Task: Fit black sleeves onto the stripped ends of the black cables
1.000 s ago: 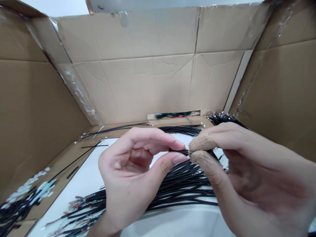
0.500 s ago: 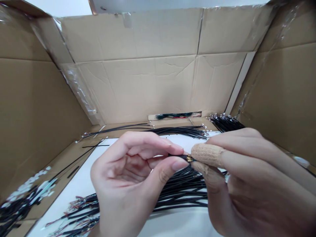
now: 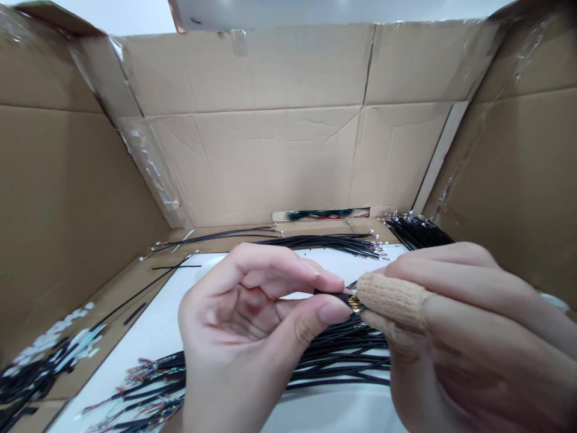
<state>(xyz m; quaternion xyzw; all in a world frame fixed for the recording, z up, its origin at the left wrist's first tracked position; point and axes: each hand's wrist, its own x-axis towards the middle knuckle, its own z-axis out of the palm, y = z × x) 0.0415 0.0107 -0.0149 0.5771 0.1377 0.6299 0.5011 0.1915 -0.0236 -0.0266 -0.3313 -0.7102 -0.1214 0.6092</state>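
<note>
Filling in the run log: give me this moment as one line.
left hand: pinches black cable end | right hand: cot-covered fingertips grip its gold connector | below: black cable bundle | around: cardboard walls

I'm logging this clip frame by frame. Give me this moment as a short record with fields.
left hand: thumb and forefinger pinch a thin black cable
right hand: knitted finger cots on its fingertips, pinching the cable's gold end
below hands: bundle of black cables on a white surface
surround: cardboard walls
</note>
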